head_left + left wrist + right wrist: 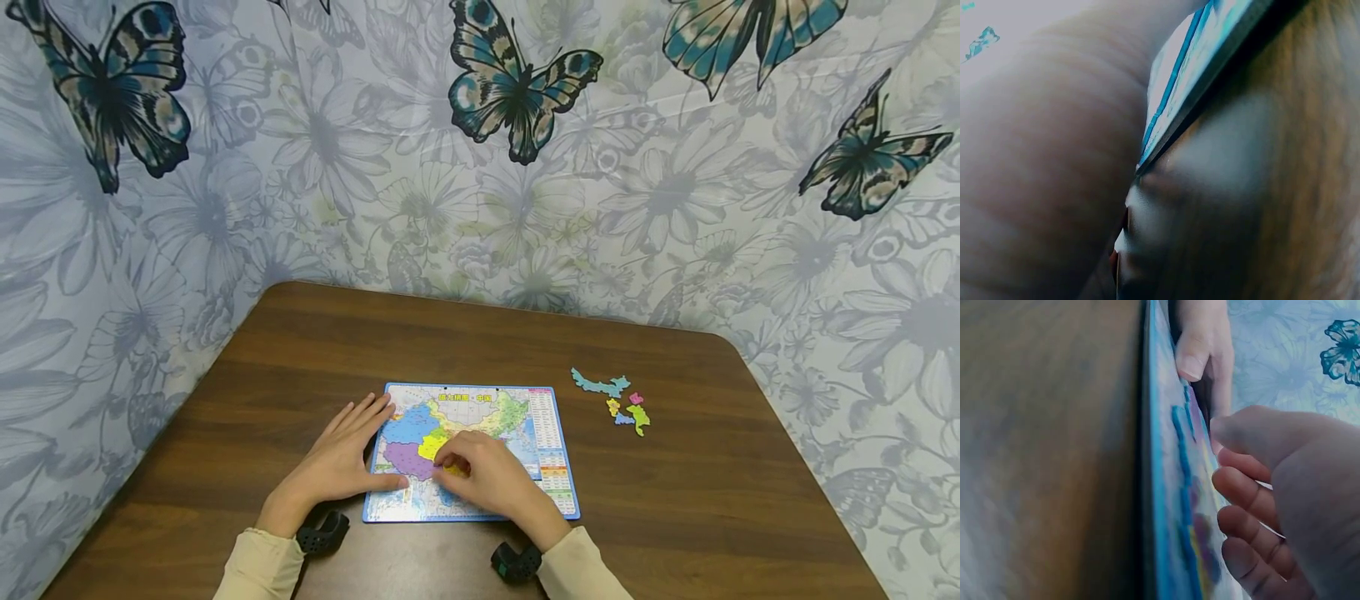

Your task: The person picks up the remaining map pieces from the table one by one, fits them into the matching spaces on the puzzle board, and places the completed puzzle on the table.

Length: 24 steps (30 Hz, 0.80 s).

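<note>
A map puzzle board (374,508) with a blue rim lies on the table; blue, purple and yellow pieces sit in its left half. My left hand (345,454) rests over the board's left edge, fingers spread and straight, thumb on the lower left part. My right hand (491,477) is above the middle of the board, fingers curled, thumb and forefinger pinching at a yellow-orange puzzle piece (454,471), mostly hidden under the hand. In the right wrist view the curled fingers (1244,487) hang close over the board. The left wrist view is mostly filled by blurred skin.
Several loose puzzle pieces lie right of the board: a long light blue one (600,385), a pink one (636,398), a green one (640,419), and small orange and blue ones. The brown wooden table (712,467) meets a butterfly-patterned wall covering (637,183).
</note>
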Tool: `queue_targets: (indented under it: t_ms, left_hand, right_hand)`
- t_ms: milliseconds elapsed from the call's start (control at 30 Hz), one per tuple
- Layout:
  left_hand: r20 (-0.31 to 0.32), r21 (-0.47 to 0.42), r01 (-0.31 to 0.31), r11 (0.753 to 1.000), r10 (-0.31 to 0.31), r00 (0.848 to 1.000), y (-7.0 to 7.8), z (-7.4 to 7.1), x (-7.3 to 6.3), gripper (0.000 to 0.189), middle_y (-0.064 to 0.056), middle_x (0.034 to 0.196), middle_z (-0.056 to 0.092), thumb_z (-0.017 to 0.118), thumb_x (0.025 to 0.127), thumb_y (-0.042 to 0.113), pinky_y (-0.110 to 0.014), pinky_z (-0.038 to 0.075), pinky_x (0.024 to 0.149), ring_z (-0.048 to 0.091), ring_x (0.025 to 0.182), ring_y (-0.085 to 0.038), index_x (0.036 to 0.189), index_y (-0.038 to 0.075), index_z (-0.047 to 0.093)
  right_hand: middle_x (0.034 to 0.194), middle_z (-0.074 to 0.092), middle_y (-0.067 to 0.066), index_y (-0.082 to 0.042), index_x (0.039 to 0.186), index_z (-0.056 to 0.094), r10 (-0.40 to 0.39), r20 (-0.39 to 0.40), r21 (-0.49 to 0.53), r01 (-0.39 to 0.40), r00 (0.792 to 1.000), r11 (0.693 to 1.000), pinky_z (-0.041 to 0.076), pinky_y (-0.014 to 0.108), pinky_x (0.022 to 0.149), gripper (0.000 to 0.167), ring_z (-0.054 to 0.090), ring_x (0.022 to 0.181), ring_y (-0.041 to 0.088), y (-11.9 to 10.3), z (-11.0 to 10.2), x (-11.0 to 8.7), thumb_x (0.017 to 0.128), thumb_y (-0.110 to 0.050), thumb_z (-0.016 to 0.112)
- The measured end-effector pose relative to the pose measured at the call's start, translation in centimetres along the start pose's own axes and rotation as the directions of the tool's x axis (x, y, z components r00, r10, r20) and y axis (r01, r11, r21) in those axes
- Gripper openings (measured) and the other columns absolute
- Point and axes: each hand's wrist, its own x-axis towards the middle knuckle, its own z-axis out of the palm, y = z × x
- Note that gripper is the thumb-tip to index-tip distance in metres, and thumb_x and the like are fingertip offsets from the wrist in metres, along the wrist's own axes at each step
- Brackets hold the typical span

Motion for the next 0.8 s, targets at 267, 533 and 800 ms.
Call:
queue_targets:
  t_ms: [267,533,800]
  left_hand:
    - [0.002,0.003,0.006,1.000,-0.006,1.000,0.1,0.0,0.0,0.115,-0.009,0.170,0.028,0.071,0.076,0.080,-0.060,0.014,0.126,0.023,0.157,-0.037,0.160,0.008,0.039]
    - [0.004,0.001,0.006,1.000,-0.006,1.000,0.2,-0.1,0.1,0.115,-0.010,0.170,0.028,0.072,0.076,0.079,-0.059,0.014,0.126,0.023,0.157,-0.037,0.160,0.008,0.039]
    - [0.008,-0.009,0.005,1.000,-0.005,1.000,0.2,0.0,0.1,0.114,-0.010,0.170,0.028,0.072,0.076,0.078,-0.060,0.013,0.126,0.022,0.157,-0.038,0.159,0.008,0.039]
  right_hand:
    - [0.099,0.073,-0.007,-0.016,0.108,0.077,0.002,-0.089,0.060,0.003,0.996,0.998,0.053,0.018,0.068,0.018,0.061,0.077,0.007,1.0,-1.4,-0.2,0.094,-0.026,0.078]
    - [0.104,0.072,-0.008,-0.018,0.112,0.076,0.065,-0.145,0.057,-0.057,0.987,0.997,0.058,0.023,0.072,0.020,0.063,0.084,0.012,2.4,-2.7,-0.3,0.094,-0.027,0.079]
    - [0.111,0.074,-0.004,-0.012,0.114,0.076,0.042,-0.197,0.046,-0.033,0.979,0.998,0.059,0.032,0.075,0.024,0.065,0.091,0.016,3.5,-4.0,-0.6,0.093,-0.022,0.080]
